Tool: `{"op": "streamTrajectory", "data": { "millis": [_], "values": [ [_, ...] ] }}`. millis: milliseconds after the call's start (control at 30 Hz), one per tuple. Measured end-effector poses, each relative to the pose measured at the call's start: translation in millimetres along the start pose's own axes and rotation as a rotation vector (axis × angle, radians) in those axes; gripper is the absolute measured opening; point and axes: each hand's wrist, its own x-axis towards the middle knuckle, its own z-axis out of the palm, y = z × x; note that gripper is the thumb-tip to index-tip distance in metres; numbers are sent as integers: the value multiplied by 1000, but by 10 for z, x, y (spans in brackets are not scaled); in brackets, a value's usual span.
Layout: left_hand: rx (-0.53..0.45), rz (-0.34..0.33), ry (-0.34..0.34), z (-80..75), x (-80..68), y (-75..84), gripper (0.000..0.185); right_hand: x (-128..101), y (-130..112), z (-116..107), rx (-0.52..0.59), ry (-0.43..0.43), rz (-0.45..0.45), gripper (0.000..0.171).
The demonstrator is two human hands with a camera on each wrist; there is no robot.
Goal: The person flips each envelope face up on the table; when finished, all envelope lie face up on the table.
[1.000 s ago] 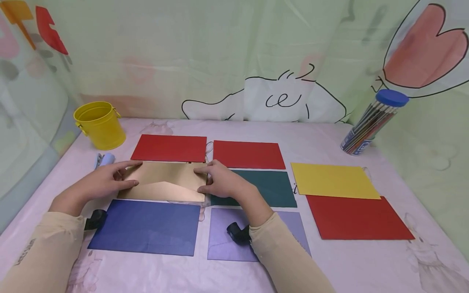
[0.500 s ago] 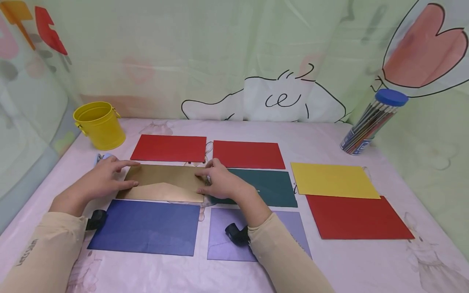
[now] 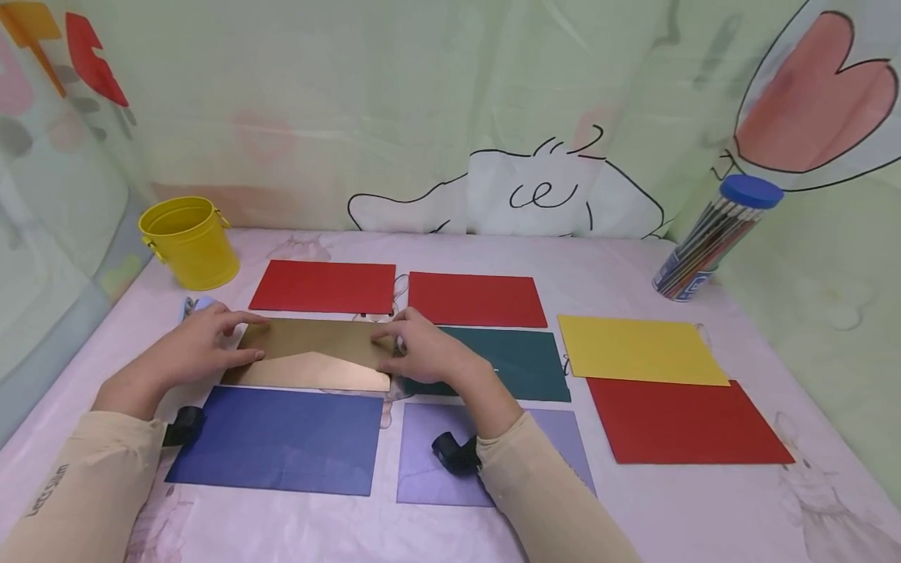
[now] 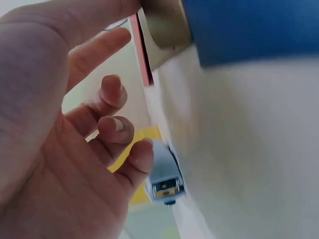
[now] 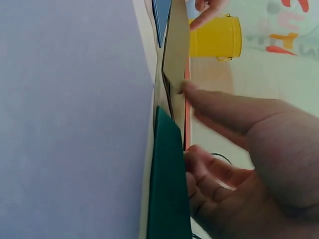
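Both hands pinch the gold envelope (image 3: 310,353) at its ends — left hand (image 3: 193,348), right hand (image 3: 422,352). It has settled flatter since a second ago, between the red sheet (image 3: 324,286) and the blue sheet (image 3: 278,439) — seemingly being squared into its row.

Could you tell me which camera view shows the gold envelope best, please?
The head view: the whole gold envelope lies between the left hand and right hand. The wrist views show only its edges and corners.
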Motion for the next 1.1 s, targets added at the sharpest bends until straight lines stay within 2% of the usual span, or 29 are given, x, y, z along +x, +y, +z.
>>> {"op": "streamTrajectory", "data": {
  "millis": [367,633,833,1100],
  "values": [
    [-102,135,64,-19,34,229,57,-78,31,-237,59,36,-34,55],
    [-173,182,86,13,63,423,65,-257,129,-495,78,51,61,69],
    [-227,171,40,63,331,629,75,-399,386,-815,21,39,118,71],
    [-341,184,-60,194,905,1049,83,-506,964,-1208,-52,16,193,76]
  ]
}}
